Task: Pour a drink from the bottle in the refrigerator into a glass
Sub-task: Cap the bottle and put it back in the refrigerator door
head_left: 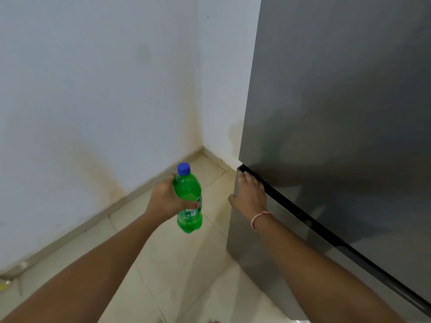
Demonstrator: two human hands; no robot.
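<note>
Holding bottle (189, 197) upright in left hand (163, 199), cap up.

The refrigerator (338, 113) blocked the whole right side, its doors closed. The wall (93, 89) closed off the left. Between them, open room lay above the tiled floor (186, 264).

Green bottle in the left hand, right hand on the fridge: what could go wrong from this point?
1. The left hand grips the green bottle one-handed over the tiled floor; a slip could drop it.
2. The right hand has its fingers at the dark seam between the refrigerator doors; they might get pinched.
3. The blue cap is on and no glass is in view, so pouring cannot start yet.
</note>
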